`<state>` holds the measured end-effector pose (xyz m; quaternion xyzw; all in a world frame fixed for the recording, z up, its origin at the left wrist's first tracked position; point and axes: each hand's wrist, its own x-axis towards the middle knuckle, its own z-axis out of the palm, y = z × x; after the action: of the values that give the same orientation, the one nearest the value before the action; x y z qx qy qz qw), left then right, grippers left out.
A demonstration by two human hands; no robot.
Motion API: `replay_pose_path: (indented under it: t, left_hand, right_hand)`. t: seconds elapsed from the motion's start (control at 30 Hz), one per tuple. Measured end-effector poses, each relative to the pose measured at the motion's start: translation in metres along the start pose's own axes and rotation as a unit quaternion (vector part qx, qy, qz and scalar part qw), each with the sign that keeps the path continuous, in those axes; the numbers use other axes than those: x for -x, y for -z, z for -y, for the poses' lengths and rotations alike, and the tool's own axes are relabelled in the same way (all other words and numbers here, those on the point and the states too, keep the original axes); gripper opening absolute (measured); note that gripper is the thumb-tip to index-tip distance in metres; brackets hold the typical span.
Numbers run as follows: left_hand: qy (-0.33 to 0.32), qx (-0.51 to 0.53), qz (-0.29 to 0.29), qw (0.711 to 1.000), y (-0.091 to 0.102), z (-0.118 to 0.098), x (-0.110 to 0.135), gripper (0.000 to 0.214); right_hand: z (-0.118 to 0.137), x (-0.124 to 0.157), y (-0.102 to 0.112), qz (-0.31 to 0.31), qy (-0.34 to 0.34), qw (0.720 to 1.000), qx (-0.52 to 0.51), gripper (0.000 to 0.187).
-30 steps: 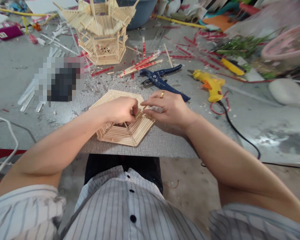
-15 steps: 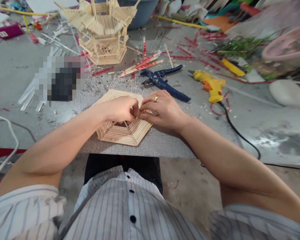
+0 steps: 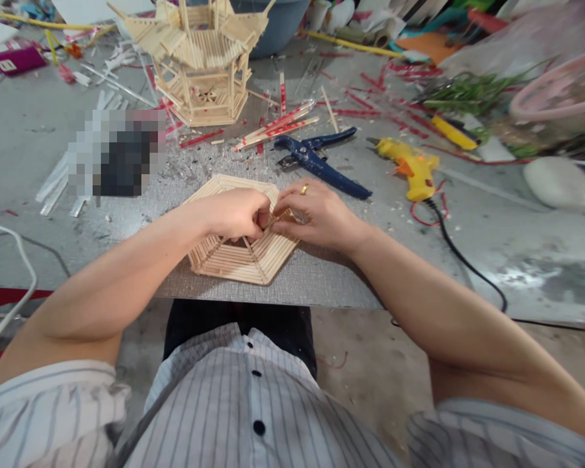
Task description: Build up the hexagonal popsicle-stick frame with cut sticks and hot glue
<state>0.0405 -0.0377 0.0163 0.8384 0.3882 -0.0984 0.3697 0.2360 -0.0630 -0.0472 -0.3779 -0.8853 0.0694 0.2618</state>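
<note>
- A person's two bare hands meet over a hexagonal panel of pale wooden sticks (image 3: 231, 270), which lies flat on a gray tabletop (image 3: 348, 279) directly beneath them, its near edge showing on the body side of the fingers.
- The left hand (image 3: 241, 211) reaches across the panel's middle, fingers curled downward near its central opening.
- The right hand (image 3: 316, 211), wearing a gold ring (image 3: 304, 189), lies over the panel's right side, thumb and fingers drawn close together beside the left fingertips. The fingertips overlap, so I cannot tell whether either hand grips a stick.
- Beyond the left hand stands a stick-built pavilion model (image 3: 207, 49), open-sided, with a flared roof.
- Behind that model, farther from the hands, sits a blue-gray basin (image 3: 280, 29); its inside is out of view.
- Straight beyond the hands, a red-printed clear wrapper (image 3: 292, 116) lies with pale wooden sticks.
- Just beyond the right hand rest dark blue hand cutters (image 3: 316, 166).
- To the right of the right hand lies a yellow glue gun (image 3: 414, 172) with a black cord.
- Far right of both hands is a pink-rimmed container (image 3: 519, 104), cut off by the view's edge.
</note>
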Motion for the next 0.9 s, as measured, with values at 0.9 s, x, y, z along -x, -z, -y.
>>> replay_pose_path:
  t: [0.9]
  left_hand:
    - [-0.034,-0.005,-0.151,0.988,-0.0014,-0.0011,0.0005,0.021]
  right_hand:
    - [0.0053,0.0035,0.0057,-0.131,-0.078,0.985,0.076,0.028]
